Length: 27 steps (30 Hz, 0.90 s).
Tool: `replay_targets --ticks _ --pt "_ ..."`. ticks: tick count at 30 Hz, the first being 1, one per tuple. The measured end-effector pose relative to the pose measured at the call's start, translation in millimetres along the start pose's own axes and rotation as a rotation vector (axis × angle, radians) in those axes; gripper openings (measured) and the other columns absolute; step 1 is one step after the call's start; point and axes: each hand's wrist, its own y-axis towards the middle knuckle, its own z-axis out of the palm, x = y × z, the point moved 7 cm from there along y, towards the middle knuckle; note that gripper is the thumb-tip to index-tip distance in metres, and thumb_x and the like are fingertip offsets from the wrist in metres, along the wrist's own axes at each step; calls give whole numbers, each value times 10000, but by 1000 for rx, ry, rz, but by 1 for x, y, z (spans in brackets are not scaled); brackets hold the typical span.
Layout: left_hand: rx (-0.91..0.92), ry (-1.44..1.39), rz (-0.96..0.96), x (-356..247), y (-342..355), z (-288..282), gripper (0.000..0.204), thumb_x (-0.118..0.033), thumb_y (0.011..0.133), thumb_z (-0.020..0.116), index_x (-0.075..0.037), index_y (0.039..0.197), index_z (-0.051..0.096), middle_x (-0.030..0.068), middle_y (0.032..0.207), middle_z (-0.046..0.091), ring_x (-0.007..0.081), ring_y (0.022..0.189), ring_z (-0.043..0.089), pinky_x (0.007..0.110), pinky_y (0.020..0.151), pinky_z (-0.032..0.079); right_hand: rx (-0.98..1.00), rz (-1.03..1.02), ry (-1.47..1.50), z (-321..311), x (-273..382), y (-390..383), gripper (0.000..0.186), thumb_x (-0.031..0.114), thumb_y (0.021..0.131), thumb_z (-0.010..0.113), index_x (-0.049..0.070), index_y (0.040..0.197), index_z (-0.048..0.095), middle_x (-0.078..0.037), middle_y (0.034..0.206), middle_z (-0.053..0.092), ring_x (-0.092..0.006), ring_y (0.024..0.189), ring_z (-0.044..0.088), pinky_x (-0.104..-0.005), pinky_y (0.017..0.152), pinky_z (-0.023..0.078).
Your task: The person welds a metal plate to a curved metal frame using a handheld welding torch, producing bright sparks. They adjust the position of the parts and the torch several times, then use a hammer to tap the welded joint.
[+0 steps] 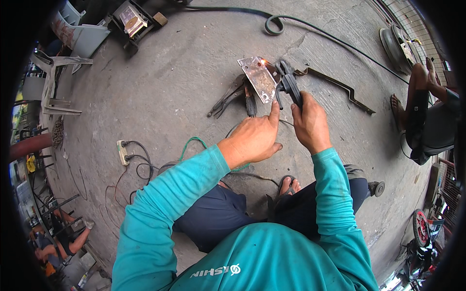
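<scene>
My right hand [311, 125] is wrapped round the handle of a black welding electrode holder [290, 86], whose jaws are at the right edge of a metal plate [261, 80]. The plate has holes and a rusty patch. An orange glow [263, 62] shows at its upper right edge. My left hand [252, 139] is empty, its index finger stretched towards the plate's lower corner; whether the tip touches cannot be made out. Locking pliers [227, 100] lie left of the plate. A dark-handled tool [250, 103] is partly hidden under it. Rightward extends a bent metal bar [335, 83].
A power strip [122, 153] with plugged cords lies at left, near a grey plastic chair [51, 80]. A thick black cable [320, 34] crosses the far floor. Another person [427, 111] sits at right, near a wheel rim [398, 48]. My sandalled foot [290, 185] is below my hands.
</scene>
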Motion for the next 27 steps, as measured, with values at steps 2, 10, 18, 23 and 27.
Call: replay_targets --ticks 2,10,18,23,27 --pt "5 2 -5 0 0 0 1077 -270 867 772 245 1541 109 338 985 663 469 863 711 499 785 588 15 12 -4 1 0 0 375 146 967 669 -53 1278 604 -298 1005 709 -480 948 697 -524 825 536" --pt "11 -8 -48 1 -1 -1 1030 -303 904 760 228 1550 160 353 1136 685 461 1027 722 490 927 573 40 -29 6 -5 11 0 348 115 983 669 -57 1277 598 -301 1044 716 -482 969 701 -519 823 541" --pt "44 -25 -70 0 -1 -2 1004 -272 901 751 209 1550 155 386 1135 667 488 1062 700 510 935 560 33 -53 22 -3 9 -1 329 90 987 662 -54 1273 587 -297 1042 715 -475 955 703 -514 808 541" --pt "31 -23 -27 -5 1 -6 1040 -292 888 767 235 1542 154 366 1100 674 473 952 717 499 868 580 -85 -165 -26 3 -9 -5 330 100 975 656 -47 1261 585 -294 962 690 -485 888 679 -525 781 517" --pt "0 -12 -7 -1 1 -2 1060 -265 858 777 244 1534 139 363 1024 666 483 872 706 510 794 583 -46 -54 23 -1 0 -1 363 142 975 667 -44 1276 591 -295 966 696 -484 913 684 -521 796 524"
